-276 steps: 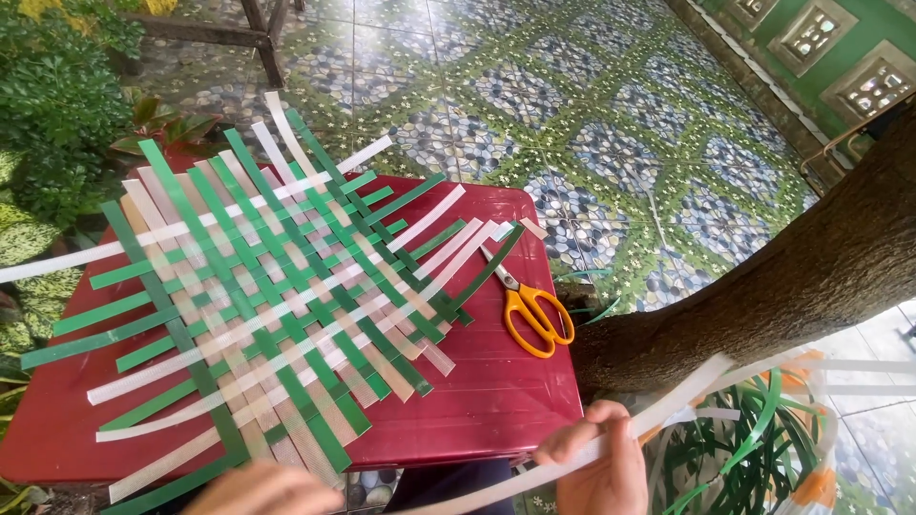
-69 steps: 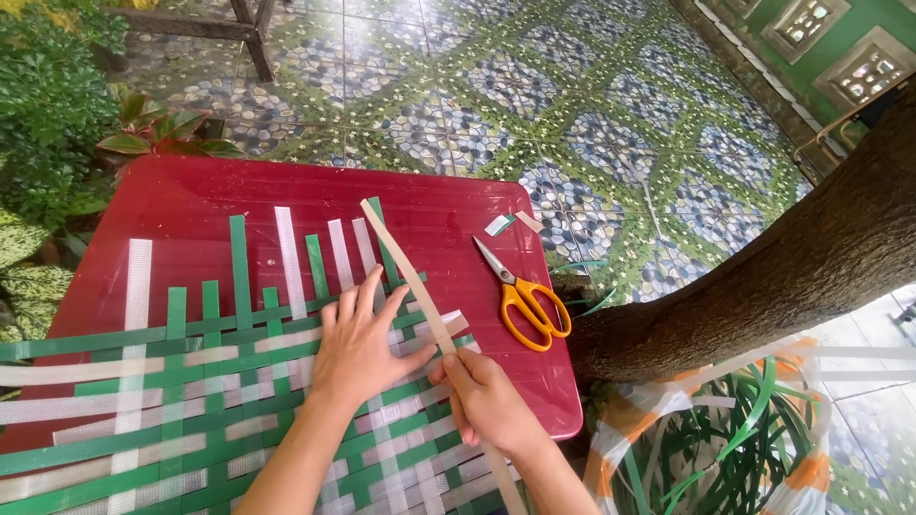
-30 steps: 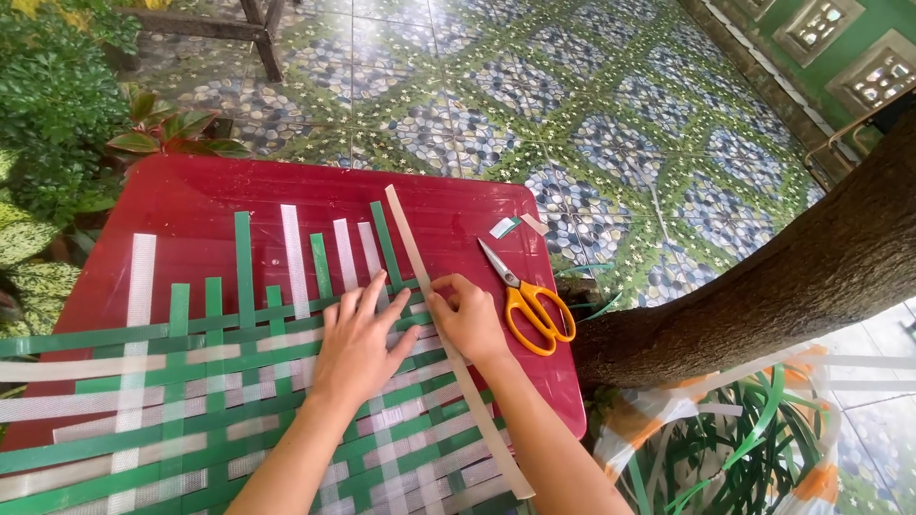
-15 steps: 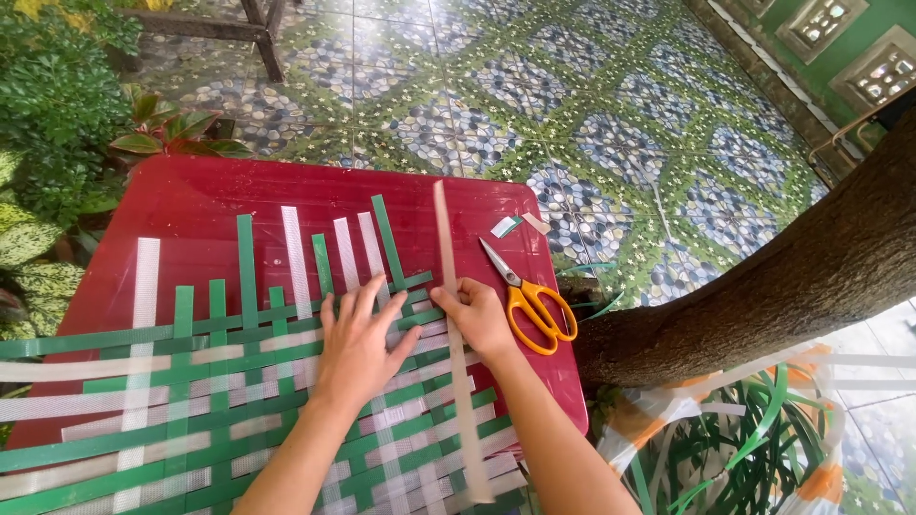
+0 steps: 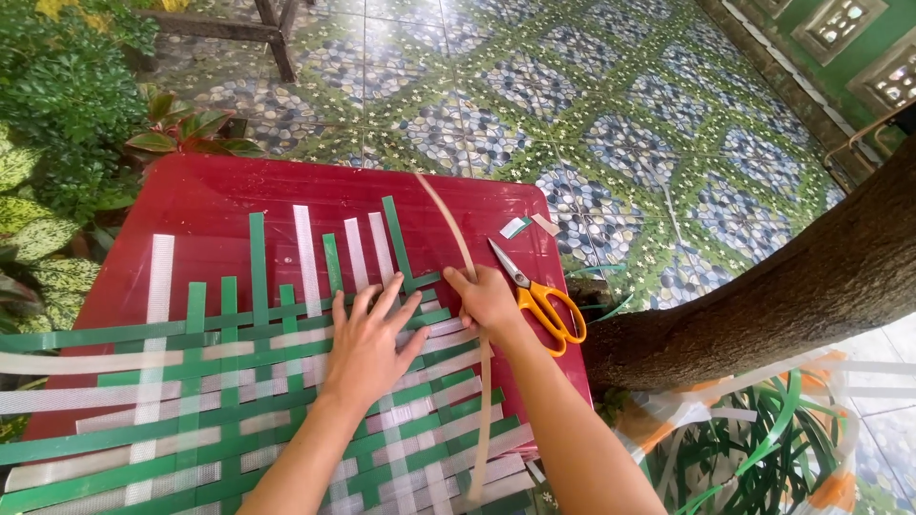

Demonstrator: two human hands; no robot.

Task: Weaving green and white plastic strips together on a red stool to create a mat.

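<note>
A woven mat of green and white plastic strips (image 5: 219,381) lies on a red table (image 5: 219,200). My left hand (image 5: 367,339) presses flat on the mat, fingers spread. My right hand (image 5: 487,300) pinches a long pale strip (image 5: 482,401) at the mat's right edge. The strip's upper end (image 5: 444,215) curves up and away over the table, and its lower part runs down across the weave towards me.
Orange-handled scissors (image 5: 539,296) lie just right of my right hand, with small strip offcuts (image 5: 525,226) beyond them. A tree trunk (image 5: 782,286) slants at the right, above a pile of loose strips (image 5: 763,439). Leafy plants (image 5: 57,114) stand left; tiled floor lies beyond.
My right hand has shifted slightly along the mat's right edge, and the pale strip has swung from a slant to nearly upright, its top now curling back. My left hand stays pressed on the weave.
</note>
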